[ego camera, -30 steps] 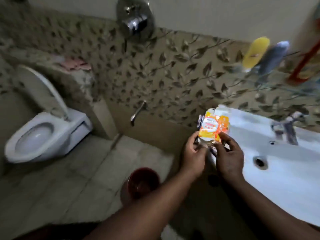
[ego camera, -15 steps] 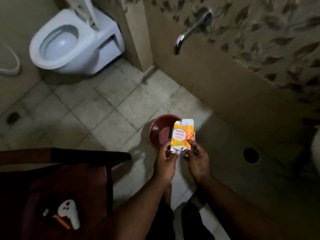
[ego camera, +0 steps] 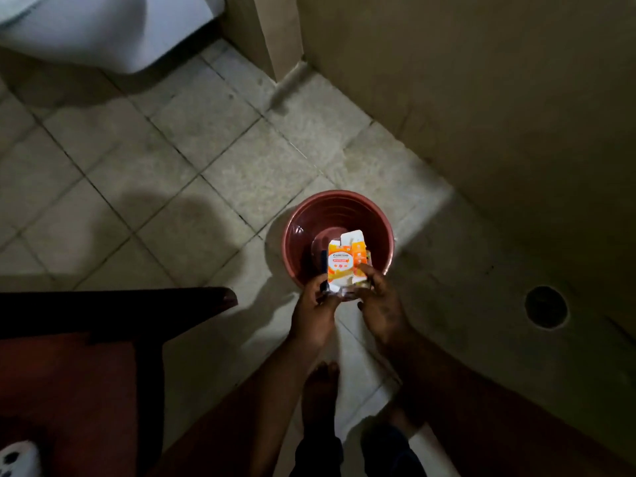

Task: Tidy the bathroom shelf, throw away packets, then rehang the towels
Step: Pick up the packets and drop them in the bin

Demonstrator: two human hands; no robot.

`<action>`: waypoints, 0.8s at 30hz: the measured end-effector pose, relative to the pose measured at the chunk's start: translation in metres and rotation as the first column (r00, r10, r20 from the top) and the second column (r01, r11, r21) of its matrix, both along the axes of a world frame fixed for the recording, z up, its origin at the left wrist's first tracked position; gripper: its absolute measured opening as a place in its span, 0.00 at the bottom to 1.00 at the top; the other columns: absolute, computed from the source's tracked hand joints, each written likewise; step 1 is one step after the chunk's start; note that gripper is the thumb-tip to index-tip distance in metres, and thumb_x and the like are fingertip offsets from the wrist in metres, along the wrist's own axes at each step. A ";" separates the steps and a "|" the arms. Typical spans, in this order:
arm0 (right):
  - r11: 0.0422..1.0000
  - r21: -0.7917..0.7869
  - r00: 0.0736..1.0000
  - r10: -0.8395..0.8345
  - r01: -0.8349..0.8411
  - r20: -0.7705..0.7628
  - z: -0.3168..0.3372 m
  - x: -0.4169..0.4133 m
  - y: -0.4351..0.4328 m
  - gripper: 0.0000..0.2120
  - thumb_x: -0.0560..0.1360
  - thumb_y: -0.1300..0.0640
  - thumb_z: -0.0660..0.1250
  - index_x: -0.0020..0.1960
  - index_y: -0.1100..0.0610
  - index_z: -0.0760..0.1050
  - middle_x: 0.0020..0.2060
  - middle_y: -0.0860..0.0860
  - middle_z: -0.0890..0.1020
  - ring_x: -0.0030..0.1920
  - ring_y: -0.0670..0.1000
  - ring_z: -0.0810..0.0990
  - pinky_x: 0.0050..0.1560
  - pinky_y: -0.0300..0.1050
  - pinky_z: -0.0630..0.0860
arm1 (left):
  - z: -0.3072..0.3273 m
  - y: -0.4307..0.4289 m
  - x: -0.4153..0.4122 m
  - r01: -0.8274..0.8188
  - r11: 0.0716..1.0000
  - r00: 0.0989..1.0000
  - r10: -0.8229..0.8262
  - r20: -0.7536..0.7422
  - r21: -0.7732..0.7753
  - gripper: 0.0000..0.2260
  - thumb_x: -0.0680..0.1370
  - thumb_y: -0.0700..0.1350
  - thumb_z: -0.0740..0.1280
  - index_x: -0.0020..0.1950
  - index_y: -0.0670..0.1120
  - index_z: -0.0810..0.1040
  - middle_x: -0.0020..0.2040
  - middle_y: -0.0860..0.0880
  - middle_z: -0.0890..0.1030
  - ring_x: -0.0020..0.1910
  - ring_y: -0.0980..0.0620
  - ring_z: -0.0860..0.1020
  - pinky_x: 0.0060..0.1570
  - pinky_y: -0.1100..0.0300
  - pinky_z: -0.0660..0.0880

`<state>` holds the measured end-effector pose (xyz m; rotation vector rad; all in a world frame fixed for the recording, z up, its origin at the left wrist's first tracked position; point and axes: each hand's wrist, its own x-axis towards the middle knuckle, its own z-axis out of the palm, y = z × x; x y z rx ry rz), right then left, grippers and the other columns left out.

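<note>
**Packets held over a red bin on a bathroom floor**

Seen from above, looking straight down at a dim tiled floor [ego camera: 179, 160]. Near the middle, a round red bin [ego camera: 380, 228], open at the top, standing on the tiles. Directly over the near rim of the bin, a small bundle of packets [ego camera: 346, 261]: an orange and white carton in front with printed lettering too small to read, a white flap sticking up behind it, a dark strip at its left edge, and something crinkled and clear at its base.

Just nearer than the bin, two bare hands gripping the bundle from below. Left hand [ego camera: 315, 313] curled around the lower left edge, fingers [ego camera: 321, 285] closed against the dark strip. Right hand [ego camera: 383, 309] on the lower right side, fingers [ego camera: 366, 271] pressed onto the face of the carton. Both grips closed on the packets, which hang above the bin's opening; whether they touch its rim cannot be told.

Nearer than the bin, two bare feet, the left foot [ego camera: 320, 390] plainer than the right. Left of the bin, a dark wooden chair [ego camera: 113, 304] with a reddish seat, and a white object [ego camera: 19, 457] at its near edge, cut off by the frame. Far left beyond the bin, the white base of a toilet [ego camera: 110, 25]. Right of the bin, a beige wall [ego camera: 499, 115] and a dark round hole [ego camera: 546, 307] low on it.
</note>
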<state>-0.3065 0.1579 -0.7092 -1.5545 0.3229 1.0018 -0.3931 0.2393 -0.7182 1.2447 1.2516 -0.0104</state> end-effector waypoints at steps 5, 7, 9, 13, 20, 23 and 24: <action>0.989 0.079 0.992 -0.122 0.121 0.008 -0.035 0.006 -0.002 0.28 0.77 0.81 0.51 0.77 0.70 0.60 0.59 0.59 0.79 0.50 0.42 0.83 0.56 0.36 0.77 | -0.037 0.005 -0.003 0.010 1.000 1.000 -0.010 -0.003 -0.009 0.23 0.79 0.36 0.69 0.74 0.45 0.73 0.66 0.48 0.80 0.65 0.48 0.78 0.69 0.50 0.73; 0.993 0.019 0.993 -0.118 0.118 -0.008 -0.037 0.002 -0.009 0.28 0.77 0.81 0.53 0.77 0.68 0.63 0.67 0.63 0.77 0.54 0.46 0.80 0.58 0.35 0.75 | -0.040 0.002 -0.007 0.041 0.999 0.999 -0.041 -0.008 0.008 0.22 0.79 0.36 0.70 0.73 0.43 0.74 0.67 0.46 0.80 0.65 0.49 0.78 0.67 0.60 0.73; 0.996 -0.038 0.997 -0.080 0.081 0.014 -0.035 -0.005 -0.017 0.28 0.77 0.81 0.55 0.75 0.66 0.66 0.71 0.64 0.73 0.60 0.54 0.78 0.52 0.31 0.74 | -0.033 -0.003 -0.010 0.056 0.998 0.998 -0.056 -0.017 0.011 0.22 0.79 0.36 0.70 0.74 0.43 0.74 0.66 0.45 0.81 0.62 0.52 0.78 0.62 0.67 0.73; 0.994 -0.104 0.995 -0.030 0.039 0.091 -0.010 -0.011 -0.025 0.27 0.77 0.79 0.57 0.73 0.64 0.70 0.64 0.66 0.79 0.63 0.67 0.72 0.49 0.34 0.79 | -0.006 -0.013 -0.008 0.091 0.996 0.996 -0.091 -0.010 0.001 0.23 0.79 0.35 0.70 0.74 0.44 0.73 0.67 0.46 0.80 0.64 0.50 0.78 0.67 0.54 0.73; 0.997 -0.071 0.986 -0.008 0.020 0.166 0.104 0.005 -0.028 0.23 0.78 0.75 0.61 0.71 0.62 0.73 0.65 0.54 0.80 0.55 0.38 0.80 0.54 0.27 0.74 | 0.100 -0.021 0.024 0.204 0.975 0.977 -0.208 0.042 0.090 0.23 0.78 0.35 0.71 0.72 0.46 0.75 0.66 0.48 0.80 0.64 0.50 0.78 0.68 0.56 0.73; 0.999 0.003 0.976 -0.048 0.048 0.212 0.169 0.012 -0.029 0.25 0.76 0.77 0.59 0.69 0.61 0.75 0.64 0.55 0.82 0.60 0.46 0.82 0.57 0.33 0.77 | 0.160 -0.026 0.044 0.206 0.973 0.967 -0.219 0.133 0.102 0.21 0.79 0.32 0.68 0.68 0.51 0.76 0.66 0.45 0.80 0.64 0.45 0.79 0.68 0.40 0.74; 0.999 0.003 0.972 -0.049 0.050 0.231 0.198 0.016 -0.029 0.26 0.76 0.78 0.58 0.68 0.58 0.75 0.63 0.53 0.82 0.61 0.46 0.81 0.56 0.31 0.77 | 0.183 -0.029 0.053 0.209 0.971 0.962 -0.225 0.156 0.116 0.21 0.80 0.32 0.67 0.66 0.53 0.76 0.66 0.44 0.81 0.64 0.43 0.80 0.66 0.37 0.75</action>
